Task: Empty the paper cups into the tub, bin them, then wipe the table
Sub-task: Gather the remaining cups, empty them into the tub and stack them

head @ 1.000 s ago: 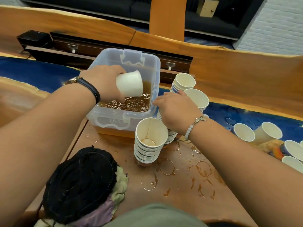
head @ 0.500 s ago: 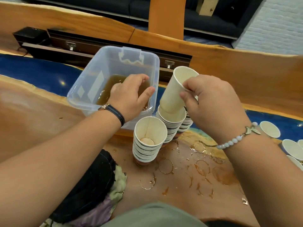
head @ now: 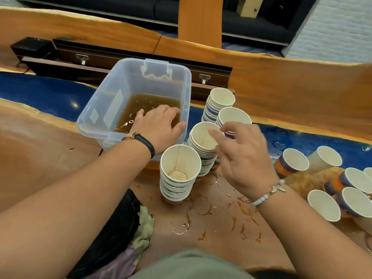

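Note:
A clear plastic tub [head: 100, 109] holding brown liquid stands at the middle left of the table. My left hand [head: 159, 125] lies over its near right corner, fingers inside above the liquid and thumb outside the wall, holding the rim. Several stacks of empty paper cups stand right of the tub: a near stack [head: 180, 168], a middle stack [head: 201, 141] and two behind [head: 234, 115]. My right hand [head: 241, 158] pinches the rim of the middle stack's top cup with thumb and forefinger.
Loose paper cups [head: 296, 162] stand and lie at the right edge of the view. Brown rings and drips [head: 201, 204] mark the wooden table in front of the stacks. A black and pale cloth bundle [head: 120, 228] lies at the near left.
My left hand tipped a cup into the tub, then took the tub's rim. My right hand lifted a cup above the middle stack and has lowered it onto that stack.

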The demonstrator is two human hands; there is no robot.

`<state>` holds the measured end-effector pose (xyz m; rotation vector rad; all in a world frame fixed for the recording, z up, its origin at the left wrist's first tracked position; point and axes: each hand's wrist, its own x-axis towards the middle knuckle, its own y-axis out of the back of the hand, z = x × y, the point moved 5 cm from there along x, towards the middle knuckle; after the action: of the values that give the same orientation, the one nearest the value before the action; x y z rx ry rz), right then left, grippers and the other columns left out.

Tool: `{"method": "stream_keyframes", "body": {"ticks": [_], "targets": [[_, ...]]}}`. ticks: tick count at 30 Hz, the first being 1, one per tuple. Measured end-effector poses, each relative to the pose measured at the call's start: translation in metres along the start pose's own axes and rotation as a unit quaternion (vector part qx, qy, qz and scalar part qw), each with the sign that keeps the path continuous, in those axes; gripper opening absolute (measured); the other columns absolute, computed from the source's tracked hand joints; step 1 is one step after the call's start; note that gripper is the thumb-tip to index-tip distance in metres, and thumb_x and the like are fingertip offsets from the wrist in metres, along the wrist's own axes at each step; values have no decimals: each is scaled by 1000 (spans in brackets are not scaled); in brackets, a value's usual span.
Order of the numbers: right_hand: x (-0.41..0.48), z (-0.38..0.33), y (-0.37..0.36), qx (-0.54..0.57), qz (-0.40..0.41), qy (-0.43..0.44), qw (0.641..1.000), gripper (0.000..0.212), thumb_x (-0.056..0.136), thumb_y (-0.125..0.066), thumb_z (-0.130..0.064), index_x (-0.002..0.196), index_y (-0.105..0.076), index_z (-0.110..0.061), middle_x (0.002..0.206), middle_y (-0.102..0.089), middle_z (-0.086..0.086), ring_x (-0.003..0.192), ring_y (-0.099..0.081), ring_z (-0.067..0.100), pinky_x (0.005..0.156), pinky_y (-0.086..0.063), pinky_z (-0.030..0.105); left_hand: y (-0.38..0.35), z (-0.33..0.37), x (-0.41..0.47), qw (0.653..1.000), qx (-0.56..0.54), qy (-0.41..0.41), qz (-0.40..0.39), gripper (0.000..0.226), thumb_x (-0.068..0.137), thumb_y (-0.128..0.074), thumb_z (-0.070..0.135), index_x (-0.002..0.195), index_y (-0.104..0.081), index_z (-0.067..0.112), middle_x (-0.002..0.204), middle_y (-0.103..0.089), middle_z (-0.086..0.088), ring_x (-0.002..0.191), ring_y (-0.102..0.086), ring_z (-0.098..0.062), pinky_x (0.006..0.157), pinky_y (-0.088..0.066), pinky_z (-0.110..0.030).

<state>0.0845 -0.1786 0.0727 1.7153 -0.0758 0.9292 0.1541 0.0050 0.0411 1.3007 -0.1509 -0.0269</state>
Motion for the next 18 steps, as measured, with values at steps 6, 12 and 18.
{"method": "stream_keyframes", "body": {"ticks": [6,12,18], "targets": [[-28,103,9,-66,29,-301,951,34,83,-47,-11,110,-66,-11,108,-56,15,100,-47,35,81,-38,38,-4,-1,3,1000,1,-24,-17,48,99,-29,51,145,-33,36,149,-39,5,135,-37,-21,112,-28,-52],[-90,183,-42,-199,-247,-451,835,20,90,-49,-17,107,-59,-12,106,-58,12,97,-56,32,74,-48,38,-5,0,2,999,1,-22,-26,48,100,-29,51,146,-31,38,148,-40,4,134,-38,-21,110,-33,-49],[-96,188,-43,-184,-283,-456,824,17,91,-51,-10,104,-61,-9,100,-61,13,94,-59,32,74,-49,36,-4,0,1,999,-1,-16,-28,49,99,-28,51,146,-31,38,145,-44,4,130,-43,-21,106,-39,-48]]}}
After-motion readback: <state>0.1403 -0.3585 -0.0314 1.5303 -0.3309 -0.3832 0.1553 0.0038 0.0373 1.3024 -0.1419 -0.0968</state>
